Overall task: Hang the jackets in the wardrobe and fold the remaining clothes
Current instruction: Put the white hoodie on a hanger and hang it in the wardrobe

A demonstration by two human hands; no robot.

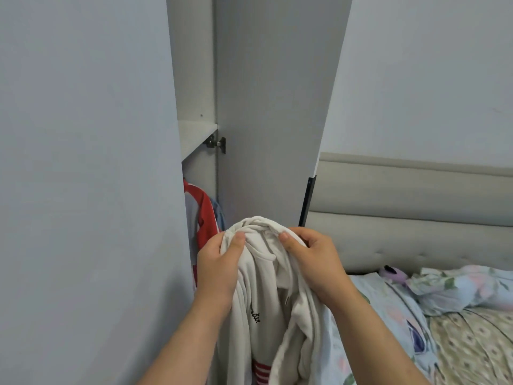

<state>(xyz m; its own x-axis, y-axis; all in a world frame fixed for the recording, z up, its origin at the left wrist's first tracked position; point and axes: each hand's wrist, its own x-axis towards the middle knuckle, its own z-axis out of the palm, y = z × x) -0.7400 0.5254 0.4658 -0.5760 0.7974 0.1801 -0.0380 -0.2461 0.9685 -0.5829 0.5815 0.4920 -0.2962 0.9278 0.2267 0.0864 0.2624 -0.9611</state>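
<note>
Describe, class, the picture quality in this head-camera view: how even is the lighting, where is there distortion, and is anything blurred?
Head view: soft, even light with no glare; the wide lens bends the tall grey wardrobe door so that it leans; the left hand and right hand gripping the white zip-up jacket look sharp, and the floral bedding at the edge looks stretched.

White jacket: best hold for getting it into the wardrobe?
Grip the white jacket at its bunched collar, from both sides, as the left hand and right hand do now; the rest hangs free below, facing the wardrobe opening.
</note>
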